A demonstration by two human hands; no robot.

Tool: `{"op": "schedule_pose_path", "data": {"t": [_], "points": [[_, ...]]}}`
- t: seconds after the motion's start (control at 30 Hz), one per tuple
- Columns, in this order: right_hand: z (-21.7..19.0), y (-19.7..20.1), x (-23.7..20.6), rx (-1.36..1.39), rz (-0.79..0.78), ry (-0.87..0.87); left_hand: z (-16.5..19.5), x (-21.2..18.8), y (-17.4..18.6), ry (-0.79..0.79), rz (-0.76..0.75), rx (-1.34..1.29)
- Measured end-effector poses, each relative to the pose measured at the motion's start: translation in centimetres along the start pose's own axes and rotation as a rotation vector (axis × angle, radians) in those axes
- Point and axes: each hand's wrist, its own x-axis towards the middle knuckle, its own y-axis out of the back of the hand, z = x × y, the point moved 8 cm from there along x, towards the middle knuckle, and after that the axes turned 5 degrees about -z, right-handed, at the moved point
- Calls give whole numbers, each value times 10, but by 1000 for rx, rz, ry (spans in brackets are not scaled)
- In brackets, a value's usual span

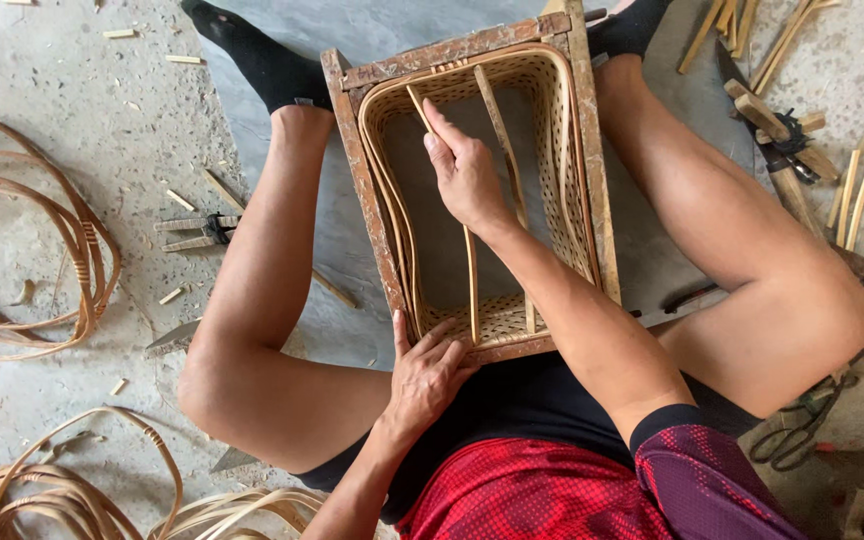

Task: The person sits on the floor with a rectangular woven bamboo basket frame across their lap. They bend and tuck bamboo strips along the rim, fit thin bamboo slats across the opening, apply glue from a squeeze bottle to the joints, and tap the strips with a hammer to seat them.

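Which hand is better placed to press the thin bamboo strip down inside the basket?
The right hand, probably: it is touching the bamboo strip inside the basket; the left hand grips the near rim.

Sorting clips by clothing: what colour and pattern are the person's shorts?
The shorts are red with a fine dark dotted pattern, seen at the bottom of the head view.

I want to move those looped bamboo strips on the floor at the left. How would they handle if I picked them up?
The looped bamboo strips look thin and long, so they would probably flex and sag rather than stay stiff. They seem light for their spread. A binding at one side appears to hold them together, so they would likely lift as one bundle, though the free curves might spring apart.
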Motion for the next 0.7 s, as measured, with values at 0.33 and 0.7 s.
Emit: {"op": "schedule_pose_path", "data": {"t": [0.33,0.7], "points": [[3,-13,0,42,-30,-53,-2,-1,-1,15,-8,-18],[14,-44,3,77,114,-120,0,4,16,-2,57,-114]]}}
